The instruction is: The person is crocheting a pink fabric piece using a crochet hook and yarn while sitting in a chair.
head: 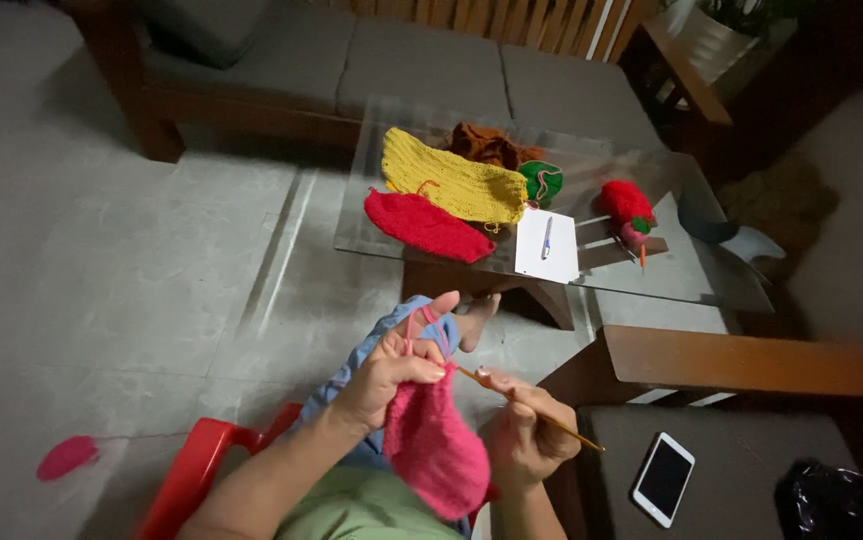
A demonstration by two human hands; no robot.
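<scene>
Head view: left hand [383, 378] is closed in a pinch on the top edge of a pink crocheted piece [433, 445], with pink yarn [417, 322] looped over the raised index finger; right hand [519, 432] is curled shut around a slim wooden crochet hook [531, 410], tip pointing into the work just beside the left fingertips. The piece hangs over the lap, in front of the green shirt and the blue-clad knee. Judged handling: light, soft, floppy, stretches if tugged, not fragile but stitches can slip off (so best held near the working edge, right by the hook, not by the dangling bottom). Hook looks stiff, thin, light; held mid-shaft like a pencil. Further off, a glass surface [671, 280] carries a yellow knitted panel [451, 180], a red panel [421, 225], a brown bundle [486, 143], a green bit [541, 182], a red yarn ball [626, 203] and a white notepad [551, 262] with a pen [547, 238] on it. A phone [663, 478] lies on the grey seat cushion to the right; a pink scrap [66, 456] lies on the floor left, well apart.
</scene>
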